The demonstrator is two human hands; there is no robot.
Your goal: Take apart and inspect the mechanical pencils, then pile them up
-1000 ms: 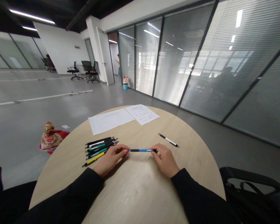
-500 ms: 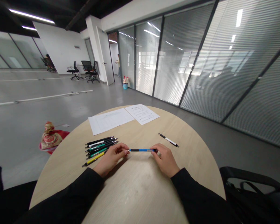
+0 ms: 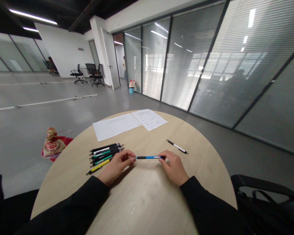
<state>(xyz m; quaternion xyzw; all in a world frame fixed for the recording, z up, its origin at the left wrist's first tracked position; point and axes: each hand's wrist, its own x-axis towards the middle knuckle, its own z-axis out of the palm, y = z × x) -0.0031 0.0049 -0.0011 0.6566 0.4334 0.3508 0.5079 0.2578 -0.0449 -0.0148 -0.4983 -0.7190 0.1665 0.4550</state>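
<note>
A blue pen with a black grip (image 3: 149, 157) is held level between my two hands, over the round table. My left hand (image 3: 120, 164) pinches its tip end between thumb and fingers. At the other end, near the clip, my right hand (image 3: 172, 165) is closed on it in the same way. Just left of my left hand lies a pile of several pens (image 3: 105, 153), black, white and green, with a yellow pen (image 3: 99, 166) nearest me. A single white and black pen (image 3: 177, 147) rests on the table beyond my right hand.
Two printed sheets (image 3: 117, 126) lie at the far side of the wooden table (image 3: 147, 202). Beside its left edge is a red and beige patterned bundle (image 3: 54, 143). A black chair (image 3: 267, 189) stands close on the right. Farther off are office chairs and a glass partition.
Nearly nothing differs. Both hands keep hold of the pen in the same place; the person in the far doorway has shifted slightly.
</note>
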